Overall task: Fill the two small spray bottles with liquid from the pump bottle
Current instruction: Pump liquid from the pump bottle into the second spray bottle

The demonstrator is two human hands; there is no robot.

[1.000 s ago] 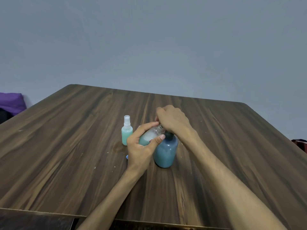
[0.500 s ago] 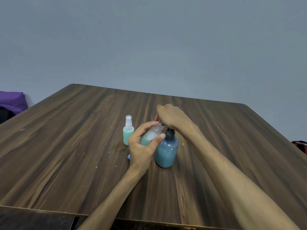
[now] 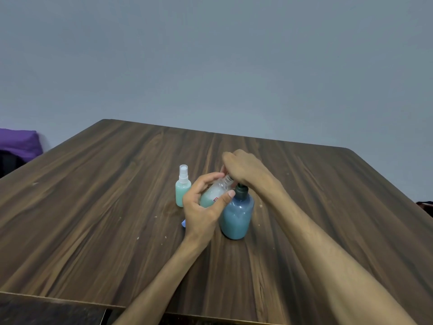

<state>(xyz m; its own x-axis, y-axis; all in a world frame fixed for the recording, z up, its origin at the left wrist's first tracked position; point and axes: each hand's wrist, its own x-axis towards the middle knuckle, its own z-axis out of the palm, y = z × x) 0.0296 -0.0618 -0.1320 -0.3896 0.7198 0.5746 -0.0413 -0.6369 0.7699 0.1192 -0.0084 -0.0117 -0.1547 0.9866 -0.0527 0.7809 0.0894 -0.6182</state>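
Grey wall, wood surface. Left hand clamped on tilted open bottle, part full. Right hand closed over pump head; barely shifted since earlier. Capped bottle just left, full. Filling ongoing.

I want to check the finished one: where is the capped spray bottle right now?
The capped spray bottle stands upright on the table, just left of the left hand, apart from the pump bottle.

Capped spray bottle and pump bottle crowd the table centre; elsewhere it lies open.
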